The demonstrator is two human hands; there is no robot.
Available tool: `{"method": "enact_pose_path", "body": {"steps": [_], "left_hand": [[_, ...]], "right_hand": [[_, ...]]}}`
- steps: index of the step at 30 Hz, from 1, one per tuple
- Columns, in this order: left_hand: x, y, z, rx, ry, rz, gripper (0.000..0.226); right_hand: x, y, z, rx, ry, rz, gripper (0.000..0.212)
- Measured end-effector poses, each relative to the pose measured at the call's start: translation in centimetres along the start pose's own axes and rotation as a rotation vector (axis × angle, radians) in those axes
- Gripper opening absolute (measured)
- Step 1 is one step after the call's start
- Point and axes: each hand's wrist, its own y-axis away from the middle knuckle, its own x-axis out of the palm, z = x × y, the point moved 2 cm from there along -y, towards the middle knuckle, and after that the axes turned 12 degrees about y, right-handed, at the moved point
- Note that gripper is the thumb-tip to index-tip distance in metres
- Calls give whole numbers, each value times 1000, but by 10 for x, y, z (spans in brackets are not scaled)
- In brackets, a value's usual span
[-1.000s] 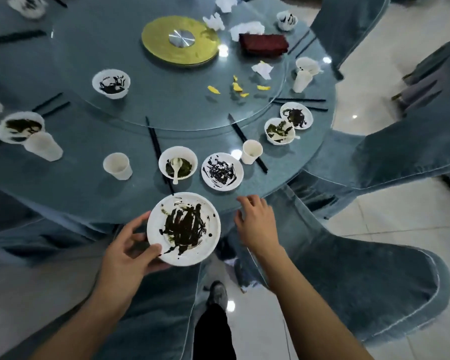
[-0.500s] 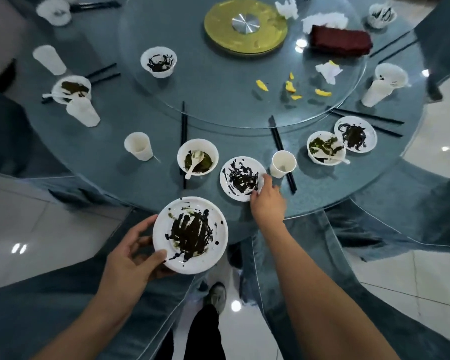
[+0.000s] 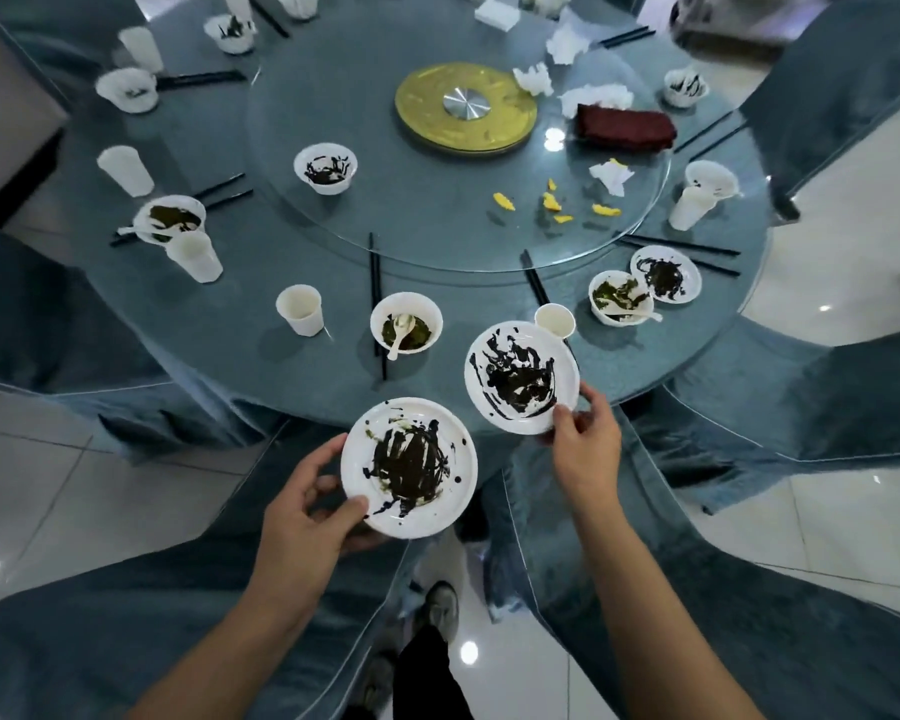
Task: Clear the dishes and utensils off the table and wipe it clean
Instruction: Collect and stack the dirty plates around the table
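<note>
Two round white plates, smooth and shallow with raised rims, sit low in the centre of the frame, each one smeared with thick dark sauce in streaks. The left hand [image 3: 302, 517] grips the nearer plate [image 3: 409, 467] by its lower left rim, thumb curled over the top and fingers underneath, holding it off the worktop's edge above the floor. The right hand [image 3: 585, 446] pinches the second plate [image 3: 521, 376] at its lower right rim, thumb on top; this plate is tilted and lies over the near edge of the worktop [image 3: 230, 283], a large round surface under a matte blue-grey cloth. A white cup [image 3: 555, 320] stands just behind the second plate. Left of it a small white bowl [image 3: 406, 324] holds greenish residue and a white spoon [image 3: 400, 332], with black chopsticks [image 3: 375, 298] lying beside it and another cup [image 3: 300, 310] farther left. A clear glass turntable [image 3: 437, 210] fills the centre of the worktop, with a gold disc [image 3: 466, 109] at its hub, a dark red folded cloth [image 3: 625, 128] at upper right, crumpled white napkins [image 3: 533, 80] and yellow scraps [image 3: 552, 202]. More stained bowls and cups ring the outer edge.
</note>
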Motion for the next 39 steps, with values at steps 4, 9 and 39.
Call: {"method": "enact_pose_path", "body": {"steps": [4,9,39], "left_hand": [[2,17,2,-27,46,82,62],[10,37,16,-46,46,220,63],[292,238,176,-18,-4,292,53]], "right_hand": [[-27,57,26,-93,-52,104,32],[-57,122,17,-172,101,107,32],[-413,92,-162,-404,662,4,40]]}}
